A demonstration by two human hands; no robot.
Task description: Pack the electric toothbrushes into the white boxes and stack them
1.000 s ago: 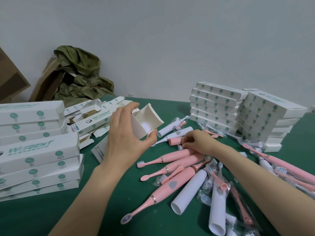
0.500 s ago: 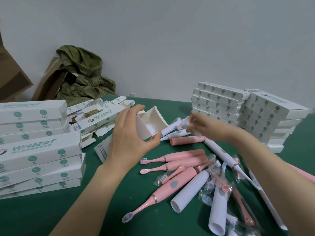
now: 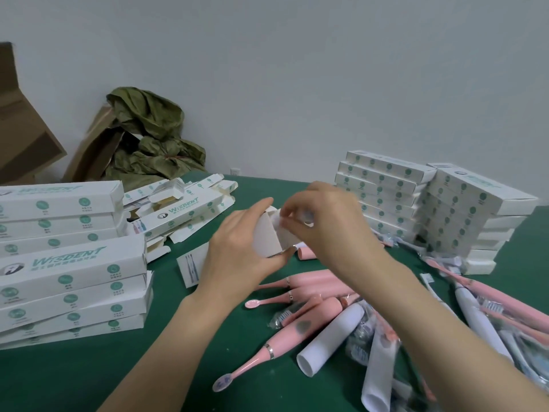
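White printed cardboard boxes (image 3: 68, 263) take most of the room on the green felt-covered bench (image 3: 89, 379). I see one tall stack along its left edge and two more stacks (image 3: 386, 200) toward the far right corner, the outer one leaning. Between them, at the far edge, sits a loose heap of open-flapped boxes (image 3: 184, 209). Bare green shows only along the near edge on the left and in a narrow lane up the middle, where both forearms come in.

Right of that lane, pink electric toothbrushes (image 3: 309, 283) lie crossed in a pile running toward the near right corner. They are mixed with a white plastic tube (image 3: 329, 337), white toothbrush handles (image 3: 478, 319) and clear-wrapped brush heads (image 3: 361, 337). Beyond the far edge, a crumpled olive-green bag (image 3: 148, 135) and brown cardboard sheets (image 3: 26, 135) stand by the wall.

The left hand (image 3: 237, 257) grips an open white box (image 3: 267, 236) over the middle of the bench, with the thumb under it, the fingers wrapped over the top, and the open end tilted up and away from me. The right hand (image 3: 329, 230) is at that open end with its fingers curled. The blur there means I cannot tell whether they pinch the flap, something else, or nothing.
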